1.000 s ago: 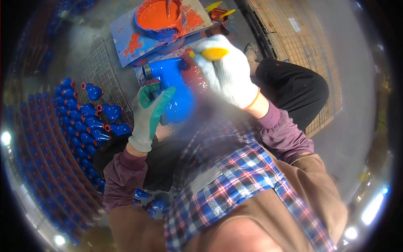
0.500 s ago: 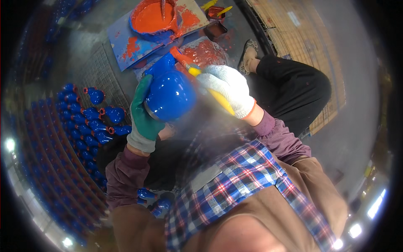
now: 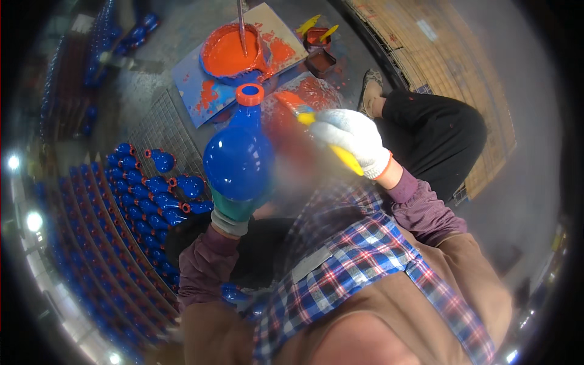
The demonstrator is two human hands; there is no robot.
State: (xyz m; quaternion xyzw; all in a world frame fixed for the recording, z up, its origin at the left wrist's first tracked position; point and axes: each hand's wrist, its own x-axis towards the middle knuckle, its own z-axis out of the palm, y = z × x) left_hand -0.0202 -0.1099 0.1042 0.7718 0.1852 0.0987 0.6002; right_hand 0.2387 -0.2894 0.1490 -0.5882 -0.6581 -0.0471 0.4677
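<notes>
My left hand [image 3: 234, 210], in a green-and-white glove, grips the round bottom of a blue bulb-shaped piece [image 3: 238, 158] and holds it up with its neck pointing away from me. The neck's rim [image 3: 250, 94] is painted orange. My right hand [image 3: 353, 141], in a white glove, is closed on a yellow-handled brush [image 3: 333, 146] whose orange-loaded bristles [image 3: 291, 102] hang just right of that rim, slightly apart from it.
An orange paint bowl [image 3: 234, 52] with a stick in it rests on a paint-smeared blue board [image 3: 201, 91]. Two small dark trays [image 3: 319, 52] lie behind. Several finished blue pieces [image 3: 158, 194] lie in rows on the left. My black-trousered leg [image 3: 435, 140] stretches right.
My left hand has tipped the blue piece upward so its orange rim points away. The brush in my right hand has swung from beside the body to near the neck.
</notes>
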